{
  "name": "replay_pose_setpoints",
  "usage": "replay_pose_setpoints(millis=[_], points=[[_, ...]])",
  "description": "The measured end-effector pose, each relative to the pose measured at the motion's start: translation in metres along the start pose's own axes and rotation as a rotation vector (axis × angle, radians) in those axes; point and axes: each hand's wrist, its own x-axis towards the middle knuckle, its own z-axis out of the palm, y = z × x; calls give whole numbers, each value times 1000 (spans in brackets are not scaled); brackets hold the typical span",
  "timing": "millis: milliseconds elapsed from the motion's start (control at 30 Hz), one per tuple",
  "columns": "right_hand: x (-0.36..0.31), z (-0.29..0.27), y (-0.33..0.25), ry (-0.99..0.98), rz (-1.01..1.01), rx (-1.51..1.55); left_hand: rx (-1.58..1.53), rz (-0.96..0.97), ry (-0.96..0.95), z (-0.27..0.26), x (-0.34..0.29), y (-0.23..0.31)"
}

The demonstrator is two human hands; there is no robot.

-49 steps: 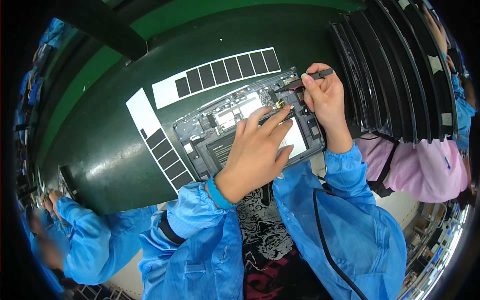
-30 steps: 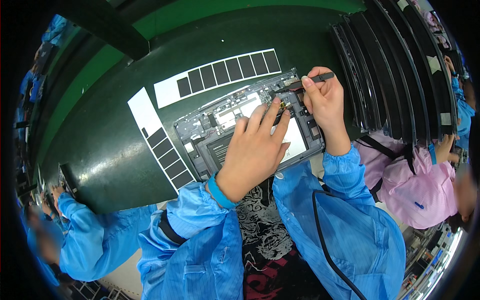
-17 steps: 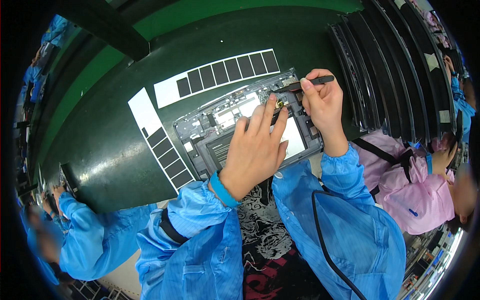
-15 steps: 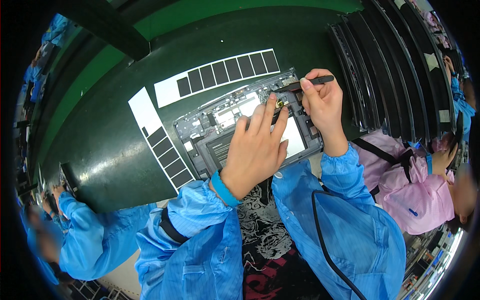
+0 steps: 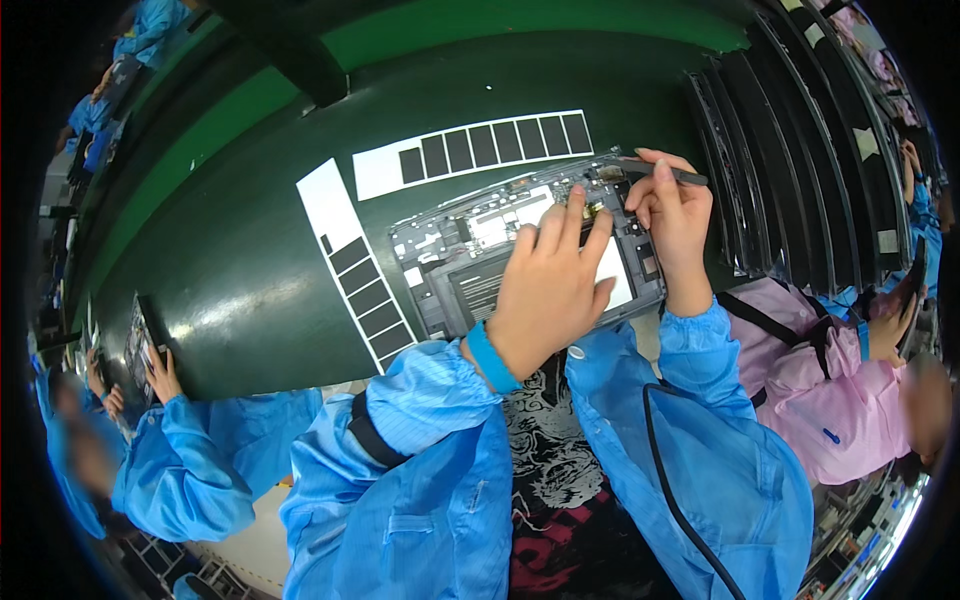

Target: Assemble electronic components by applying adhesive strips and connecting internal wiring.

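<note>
An opened laptop base [image 5: 430,312] lies on the dark green table, its boards and parts exposed. My left hand [image 5: 552,285] rests across its middle with fingers spread, the index and middle fingertips on the board near a small yellow piece [image 5: 590,213]. The left palm partly covers the battery [image 5: 478,290] and a white panel [image 5: 615,278]. In my right hand [image 5: 682,222] are black tweezers [image 5: 680,177], pinched between thumb and fingers. They point left over the base's far right corner. Their tips are too small to make out.
Two white sheets with black rectangular stickers lie on the table, one behind the base [image 5: 375,178] and one left of it [image 5: 325,205]. A row of dark upright panels [image 5: 770,150] stands at right. Co-workers in blue [image 5: 190,470] and pink [image 5: 800,390] sit on either side.
The whole view has shifted, so the table sits further right. My tweezers have moved toward the base's far right corner; my left hand stays put on the base. The left co-worker now holds up a board-like part.
</note>
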Motion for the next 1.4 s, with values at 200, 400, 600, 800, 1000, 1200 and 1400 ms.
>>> replay_pose_setpoints(millis=[200,400,600,800,1000,1200,1400], points=[[17,1,-28,-125,-31,-16,-187,103,-4,-61,-4,-39],[48,108,-42,-433,35,-111,-164,-138,62,-71,-31,-130],[72,153,11,-405,-95,-555,-123,-157,-30,-50,-35,-144],[72,156,21,-414,42,-396,-91,-161,-8,-48,-37,-146],[72,159,20,-472,18,-451,-104,-151,27,-44,-39,-149],[69,161,21,-478,-7,-403,-125,-179,41,-48,-39,-148],[65,165,15,-462,0,-377,-23,-151,67,-47,-35,-147]])
